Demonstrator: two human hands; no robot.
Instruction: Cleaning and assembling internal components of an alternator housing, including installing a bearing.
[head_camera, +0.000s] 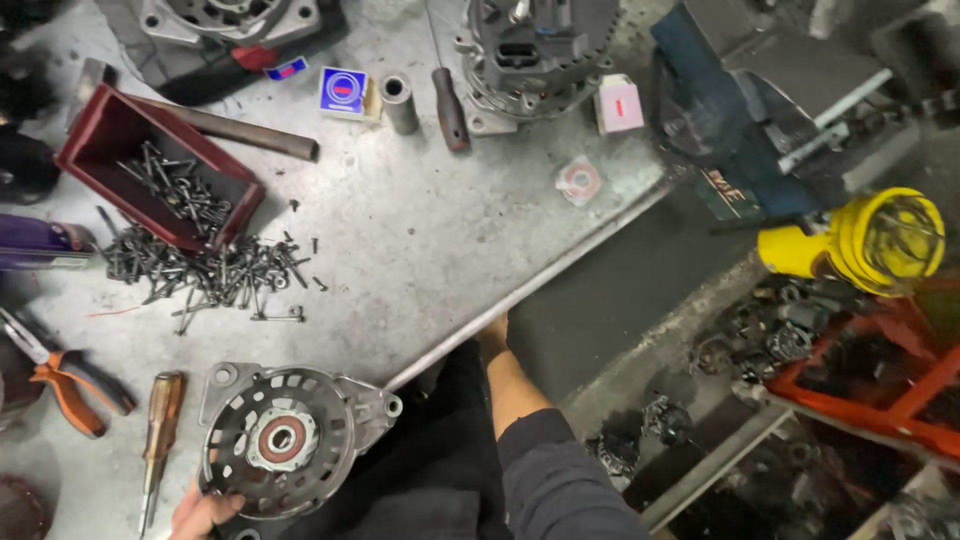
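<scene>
Your right forearm, in a dark sleeve, runs up from the bottom centre of the frame, and your right hand (493, 330) sits at the edge of the metal workbench (440, 230); its fingers are hidden behind that edge, so you cannot tell how far they are closed or whether they hold anything. At the bottom left, your left hand (203, 515) rests its fingers on the lower rim of the alternator end housing (285, 440), a round grey casting with slots and a bearing with a reddish seal at its middle. The hand is mostly cut off by the frame, so whether it grips or merely touches the rim cannot be told.

Just to the left of the housing lies a wooden-handled screwdriver (158, 430), and further left a pair of orange-handled pliers (65, 375). Above them a heap of dark screws (205, 270) spills beside a red tray (150, 170) holding more of them. Near the top centre stand a second alternator (530, 50), a short metal sleeve (398, 100) and a small blue box (342, 90). At the upper right a blue vise (740, 130) sits by a yellow tool (870, 240).
</scene>
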